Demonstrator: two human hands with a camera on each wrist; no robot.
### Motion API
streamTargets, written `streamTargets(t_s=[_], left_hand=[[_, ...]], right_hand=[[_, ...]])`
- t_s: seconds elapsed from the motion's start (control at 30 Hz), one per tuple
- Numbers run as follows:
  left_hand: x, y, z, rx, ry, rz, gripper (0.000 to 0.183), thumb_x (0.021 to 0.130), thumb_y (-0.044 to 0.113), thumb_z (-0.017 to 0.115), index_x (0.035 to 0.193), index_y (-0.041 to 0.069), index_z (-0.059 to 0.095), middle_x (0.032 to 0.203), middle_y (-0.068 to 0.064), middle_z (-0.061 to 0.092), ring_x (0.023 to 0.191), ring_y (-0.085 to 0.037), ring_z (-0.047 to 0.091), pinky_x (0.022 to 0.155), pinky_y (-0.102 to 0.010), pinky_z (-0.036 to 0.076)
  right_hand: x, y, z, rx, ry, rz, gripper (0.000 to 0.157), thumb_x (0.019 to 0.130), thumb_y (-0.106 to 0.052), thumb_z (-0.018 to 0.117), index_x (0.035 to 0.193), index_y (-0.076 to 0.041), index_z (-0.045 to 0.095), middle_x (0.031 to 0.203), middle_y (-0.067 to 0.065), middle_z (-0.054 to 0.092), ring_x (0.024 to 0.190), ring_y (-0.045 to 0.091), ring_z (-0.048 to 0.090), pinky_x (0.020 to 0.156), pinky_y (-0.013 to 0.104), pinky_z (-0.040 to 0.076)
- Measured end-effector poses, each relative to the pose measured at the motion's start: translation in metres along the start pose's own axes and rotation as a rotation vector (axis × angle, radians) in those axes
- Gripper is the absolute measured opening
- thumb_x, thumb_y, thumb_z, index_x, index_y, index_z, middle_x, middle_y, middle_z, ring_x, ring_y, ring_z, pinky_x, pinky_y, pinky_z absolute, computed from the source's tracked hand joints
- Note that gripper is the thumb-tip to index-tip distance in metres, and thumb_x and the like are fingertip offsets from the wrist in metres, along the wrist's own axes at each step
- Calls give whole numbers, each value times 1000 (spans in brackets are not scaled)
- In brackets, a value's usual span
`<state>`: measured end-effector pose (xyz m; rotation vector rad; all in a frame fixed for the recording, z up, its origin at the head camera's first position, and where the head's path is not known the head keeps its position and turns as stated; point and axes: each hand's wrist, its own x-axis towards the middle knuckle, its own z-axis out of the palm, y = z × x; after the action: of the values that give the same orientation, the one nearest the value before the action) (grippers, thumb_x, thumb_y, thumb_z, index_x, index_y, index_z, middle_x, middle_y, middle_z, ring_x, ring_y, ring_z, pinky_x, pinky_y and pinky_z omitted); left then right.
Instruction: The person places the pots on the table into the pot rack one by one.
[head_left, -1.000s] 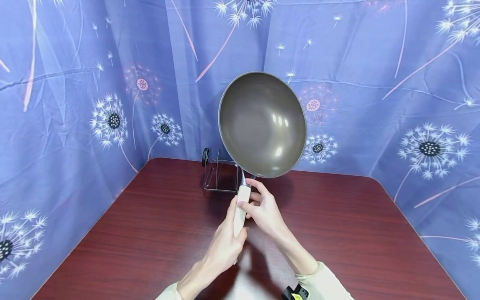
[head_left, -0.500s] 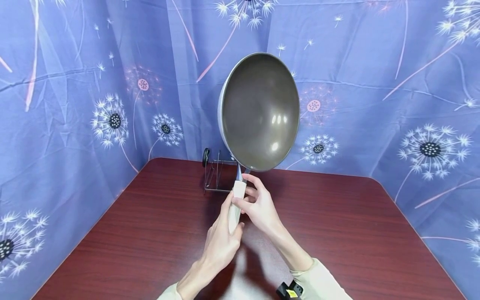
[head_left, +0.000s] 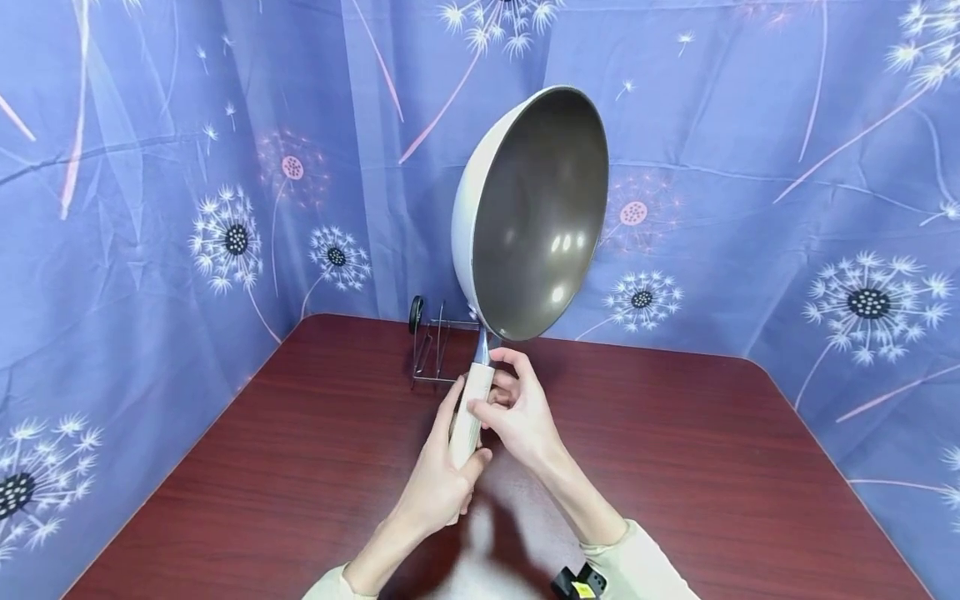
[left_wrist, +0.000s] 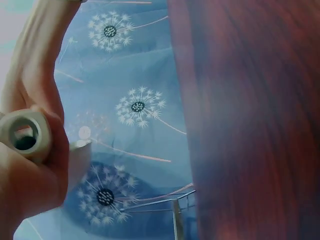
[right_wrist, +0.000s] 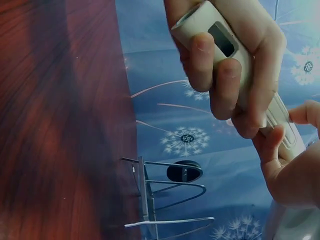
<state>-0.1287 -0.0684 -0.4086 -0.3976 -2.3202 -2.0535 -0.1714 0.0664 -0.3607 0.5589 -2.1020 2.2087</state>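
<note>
A wok (head_left: pixel 543 217) with a dark grey inside and a whitish outside is held up over the table, its bowl upward and its inside turned to the right. The left hand (head_left: pixel 433 487) grips the lower part of its cream handle (head_left: pixel 472 412); in the right wrist view those fingers (right_wrist: pixel 229 90) curl round the handle below a slot. Higher up, the right hand (head_left: pixel 531 425) pinches the handle with its thumb on the near side, the index finger by the metal neck (head_left: pixel 482 346). The hollow handle end (left_wrist: pixel 25 135) faces the left wrist camera.
Behind the hands, a metal wire rack (right_wrist: pixel 145 192) with a black disc (head_left: pixel 416 314) at its side stands on the dark red wood table (head_left: pixel 300 450). Blue curtains (head_left: pixel 712 275) with dandelion prints hang along the back and sides.
The wok has turned about its handle, so its inside faces more to the right and the pale outside now shows. Its bowl has risen. Both hands have kept hold of the handle.
</note>
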Motion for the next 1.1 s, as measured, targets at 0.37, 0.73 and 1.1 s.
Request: streamTargets(t_s=[0.37,0.73,1.1], left_hand=[[-5,9,-3,-178,-9,62,85,92,-5,55,152,49,27,77,-15,51,35,-16,45,29,-39,42],[-9,16,6,-14,142,17,94,85,-8,53,148,57,27,87,-11,54,38,-11,43,31,-28,40],[-3,8,6,182,263,220,94,81,-9,58,157,36,26,157,13,36,132,-4,47,107,-15,37]], right_hand=[[0,-8,0,105,-91,-38,60,79,14,56,129,-8,31,123,31,63,75,10,61,58,20,46],[3,-5,3,70,-111,-91,59,79,12,53,130,-5,31,124,30,64,80,10,64,64,18,49],[5,-2,9,10,-90,-113,60,80,11,53,134,-4,32,129,27,63,81,10,66,76,20,53]])
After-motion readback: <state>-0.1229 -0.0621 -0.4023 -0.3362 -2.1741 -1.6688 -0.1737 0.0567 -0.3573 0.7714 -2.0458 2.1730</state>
